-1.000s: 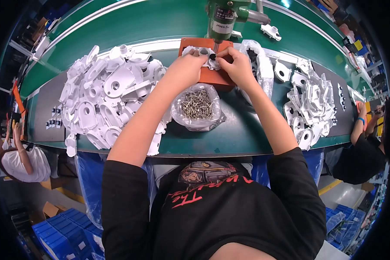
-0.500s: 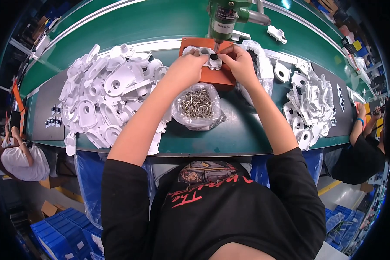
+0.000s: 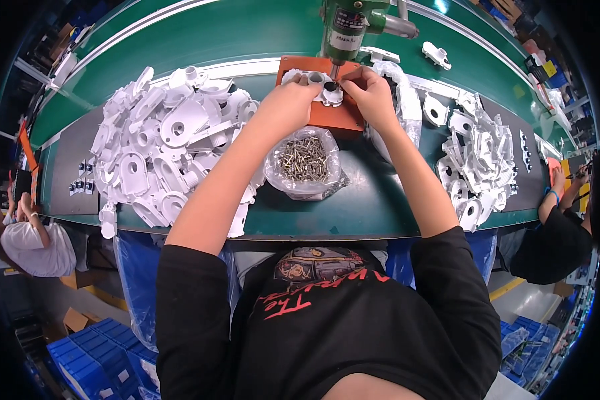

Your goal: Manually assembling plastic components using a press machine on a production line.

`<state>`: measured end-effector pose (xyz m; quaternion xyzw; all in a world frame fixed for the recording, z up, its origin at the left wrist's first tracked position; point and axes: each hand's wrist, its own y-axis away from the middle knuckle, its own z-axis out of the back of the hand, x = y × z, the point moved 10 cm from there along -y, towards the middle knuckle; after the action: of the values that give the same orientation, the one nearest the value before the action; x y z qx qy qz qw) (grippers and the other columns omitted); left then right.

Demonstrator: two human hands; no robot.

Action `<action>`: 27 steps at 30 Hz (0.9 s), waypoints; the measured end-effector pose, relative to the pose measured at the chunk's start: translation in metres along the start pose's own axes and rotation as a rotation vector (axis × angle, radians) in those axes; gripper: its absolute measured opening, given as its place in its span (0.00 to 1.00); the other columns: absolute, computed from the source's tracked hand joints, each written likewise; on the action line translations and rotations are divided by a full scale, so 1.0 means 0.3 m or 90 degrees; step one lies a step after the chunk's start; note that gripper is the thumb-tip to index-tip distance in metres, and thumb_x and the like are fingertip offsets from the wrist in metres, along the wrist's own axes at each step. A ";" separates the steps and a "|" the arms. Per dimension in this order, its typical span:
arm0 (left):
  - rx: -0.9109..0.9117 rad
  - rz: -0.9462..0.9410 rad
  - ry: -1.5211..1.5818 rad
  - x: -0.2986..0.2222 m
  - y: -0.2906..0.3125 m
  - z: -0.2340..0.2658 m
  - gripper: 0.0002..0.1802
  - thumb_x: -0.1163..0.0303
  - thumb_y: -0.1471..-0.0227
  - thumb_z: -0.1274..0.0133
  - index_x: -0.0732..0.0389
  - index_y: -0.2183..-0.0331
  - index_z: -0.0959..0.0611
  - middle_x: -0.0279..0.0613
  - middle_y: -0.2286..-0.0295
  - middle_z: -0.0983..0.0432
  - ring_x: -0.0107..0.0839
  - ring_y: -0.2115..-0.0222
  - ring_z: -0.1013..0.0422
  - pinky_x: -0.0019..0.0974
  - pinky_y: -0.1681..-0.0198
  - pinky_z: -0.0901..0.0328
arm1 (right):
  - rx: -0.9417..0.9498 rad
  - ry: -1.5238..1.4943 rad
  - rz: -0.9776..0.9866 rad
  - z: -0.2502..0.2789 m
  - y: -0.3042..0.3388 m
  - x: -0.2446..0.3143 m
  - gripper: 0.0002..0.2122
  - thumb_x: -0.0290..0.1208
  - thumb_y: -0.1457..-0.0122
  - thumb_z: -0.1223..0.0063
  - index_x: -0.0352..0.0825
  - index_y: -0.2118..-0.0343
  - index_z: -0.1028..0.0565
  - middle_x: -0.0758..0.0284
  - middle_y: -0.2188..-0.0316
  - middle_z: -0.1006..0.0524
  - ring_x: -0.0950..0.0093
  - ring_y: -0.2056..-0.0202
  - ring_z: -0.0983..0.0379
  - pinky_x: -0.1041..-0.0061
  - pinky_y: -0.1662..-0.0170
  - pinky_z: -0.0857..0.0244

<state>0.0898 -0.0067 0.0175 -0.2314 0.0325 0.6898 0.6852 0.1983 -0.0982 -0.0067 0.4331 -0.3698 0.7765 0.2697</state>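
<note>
A white plastic part [image 3: 331,99] with round openings lies on the orange plate [image 3: 333,120], beneath a green press-like machine [image 3: 345,37]. My left hand [image 3: 288,107] is closed on the left side of this part, its fingertips partly hidden. On the other side, my right hand [image 3: 372,97] pinches close to the machine's thin metal bit [image 3: 335,70]. Whatever sits between its thumb and finger is too small to make out. A clear plastic bag of screws [image 3: 305,160] stands just in front of the plate.
A large heap of white plastic parts [image 3: 157,143] lies left, a smaller heap [image 3: 480,163] right. A plastic bag [image 3: 407,110] sits beside my right forearm. One white part [image 3: 437,55] rests on the green belt [image 3: 247,30] behind. People work at both sides.
My right thumb and finger have shifted slightly and pinch closer together by the bit. The white part on the back belt has moved right. My left hand stays on its part.
</note>
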 end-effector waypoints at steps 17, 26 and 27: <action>0.027 0.014 -0.003 0.005 -0.004 -0.007 0.14 0.80 0.60 0.58 0.64 0.67 0.24 0.55 0.68 0.27 0.46 0.63 0.30 0.44 0.61 0.34 | 0.054 -0.276 -0.029 0.241 -0.175 -0.051 0.04 0.21 0.49 0.52 0.30 0.69 0.29 0.69 0.74 0.26 0.87 0.81 0.41 0.88 0.77 0.48; 0.016 0.008 -0.006 0.000 -0.002 -0.001 0.13 0.81 0.60 0.58 0.65 0.68 0.24 0.56 0.67 0.27 0.47 0.61 0.31 0.44 0.60 0.34 | -0.023 -0.126 -0.115 0.480 -0.222 -0.169 0.05 0.22 0.48 0.55 0.31 0.68 0.29 0.67 0.74 0.25 0.82 0.75 0.31 0.86 0.72 0.40; 0.024 0.014 -0.010 0.003 -0.005 -0.005 0.13 0.81 0.60 0.57 0.65 0.68 0.24 0.56 0.66 0.27 0.47 0.60 0.32 0.44 0.59 0.34 | -0.020 -0.105 -0.124 0.499 -0.234 -0.203 0.05 0.22 0.48 0.56 0.31 0.68 0.29 0.67 0.74 0.26 0.81 0.74 0.30 0.85 0.70 0.38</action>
<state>0.0917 -0.0065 0.0162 -0.2126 0.0424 0.6987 0.6818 0.3503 -0.1843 0.0167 0.5255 -0.3589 0.7024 0.3190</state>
